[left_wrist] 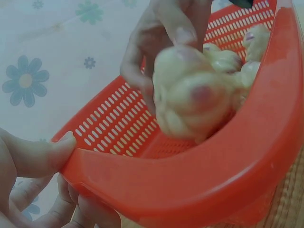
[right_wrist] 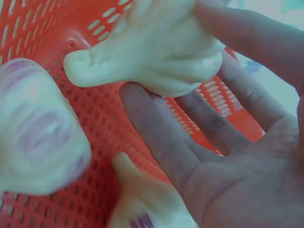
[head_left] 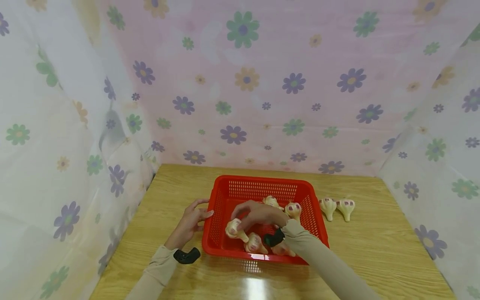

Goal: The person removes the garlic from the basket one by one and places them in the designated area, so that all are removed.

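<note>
A red plastic basket [head_left: 262, 256] with slotted walls stands on the table. My left hand [head_left: 190, 221] pinches its left rim, thumb on top and fingers below, as the left wrist view shows. Inside the basket, my right hand [head_left: 260, 213] holds a garlic bulb [head_left: 233, 229] between thumb and fingers, near the left side. In the right wrist view this bulb [right_wrist: 161, 52] is raised off the basket floor, its stem pointing left. Several other garlic bulbs lie in the basket, among them one near the front [head_left: 255, 243] and one at the right [head_left: 293, 209].
Two garlic bulbs [head_left: 328, 207] lie side by side on the wooden table [head_left: 375, 250], just right of the basket. Flower-patterned sheets [head_left: 262, 104] close in the back and both sides. A black band [head_left: 186, 256] circles the left wrist.
</note>
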{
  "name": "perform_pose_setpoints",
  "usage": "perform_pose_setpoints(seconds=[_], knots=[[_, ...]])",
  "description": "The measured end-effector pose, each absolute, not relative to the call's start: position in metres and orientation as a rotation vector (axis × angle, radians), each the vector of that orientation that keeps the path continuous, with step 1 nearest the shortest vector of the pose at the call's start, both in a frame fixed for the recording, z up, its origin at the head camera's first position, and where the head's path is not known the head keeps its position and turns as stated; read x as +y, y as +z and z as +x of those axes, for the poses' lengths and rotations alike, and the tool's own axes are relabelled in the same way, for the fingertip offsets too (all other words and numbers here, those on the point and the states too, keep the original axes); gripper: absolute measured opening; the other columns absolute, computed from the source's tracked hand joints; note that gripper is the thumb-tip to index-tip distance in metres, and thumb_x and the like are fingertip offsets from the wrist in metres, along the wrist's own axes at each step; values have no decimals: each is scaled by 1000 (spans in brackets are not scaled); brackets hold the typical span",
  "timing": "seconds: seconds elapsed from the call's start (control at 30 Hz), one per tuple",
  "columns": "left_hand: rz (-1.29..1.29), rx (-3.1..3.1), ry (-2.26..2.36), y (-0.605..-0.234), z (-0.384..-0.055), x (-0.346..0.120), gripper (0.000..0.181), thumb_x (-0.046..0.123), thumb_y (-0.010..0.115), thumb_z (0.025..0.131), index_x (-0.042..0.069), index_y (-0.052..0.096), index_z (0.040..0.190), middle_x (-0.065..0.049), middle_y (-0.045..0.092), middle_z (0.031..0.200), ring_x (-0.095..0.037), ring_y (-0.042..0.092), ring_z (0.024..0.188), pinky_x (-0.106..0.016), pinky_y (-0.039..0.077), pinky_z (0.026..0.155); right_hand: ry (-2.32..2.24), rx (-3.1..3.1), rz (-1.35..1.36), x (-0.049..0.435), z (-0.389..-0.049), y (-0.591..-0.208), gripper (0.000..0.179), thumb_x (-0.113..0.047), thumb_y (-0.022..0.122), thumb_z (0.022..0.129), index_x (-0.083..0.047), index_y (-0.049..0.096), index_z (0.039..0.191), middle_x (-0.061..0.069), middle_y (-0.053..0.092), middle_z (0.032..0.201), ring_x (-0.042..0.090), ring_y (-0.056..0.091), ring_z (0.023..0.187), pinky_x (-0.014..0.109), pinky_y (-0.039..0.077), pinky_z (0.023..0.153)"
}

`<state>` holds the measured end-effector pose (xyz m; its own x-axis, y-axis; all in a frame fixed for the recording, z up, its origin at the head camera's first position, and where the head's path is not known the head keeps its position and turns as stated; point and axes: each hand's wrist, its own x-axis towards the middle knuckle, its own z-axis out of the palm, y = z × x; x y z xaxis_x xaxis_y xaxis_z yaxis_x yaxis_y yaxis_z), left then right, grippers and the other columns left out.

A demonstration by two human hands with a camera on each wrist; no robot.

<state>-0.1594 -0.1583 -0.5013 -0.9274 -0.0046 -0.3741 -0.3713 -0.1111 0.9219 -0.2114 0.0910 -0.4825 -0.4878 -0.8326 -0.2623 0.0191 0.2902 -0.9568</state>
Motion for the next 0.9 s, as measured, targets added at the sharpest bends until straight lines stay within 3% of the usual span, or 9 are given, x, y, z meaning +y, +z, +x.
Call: perform_pose_setpoints(seconds=[0.17,0.43,0.57,0.9], knots=[[-393,1893,2143,-500,-158,-158,48,11,67,86,14,50,131,-11,64,101,-22,62,79,-38,53,61,-1316,1820,-727,111,-211,-470,29,-14,73,81,-7,64,108,11,62,106,25,59,85,50,51,78],[-396,1870,2152,-501,-157,-158,47,10,67,86,14,51,130,-12,64,102,-22,63,80,-39,53,62,-1367,1971,-675,139,-206,-458,29,-18,75,80,-11,66,107,8,62,111,36,48,108,40,48,83],[-408,1857,2159,-503,-157,-158,47,9,67,86,14,51,130,-13,64,102,-22,63,80,-40,54,63,-1449,1953,-651,152,-204,-454,29,-16,73,83,-9,65,110,10,60,114,38,48,109,42,47,85],[-394,1839,2180,-502,-158,-160,48,9,68,86,14,51,130,-12,64,102,-23,63,81,-40,53,64,-1596,1927,-560,182,-200,-439,34,-15,72,84,-3,61,114,16,54,121,35,60,96,53,48,85]])
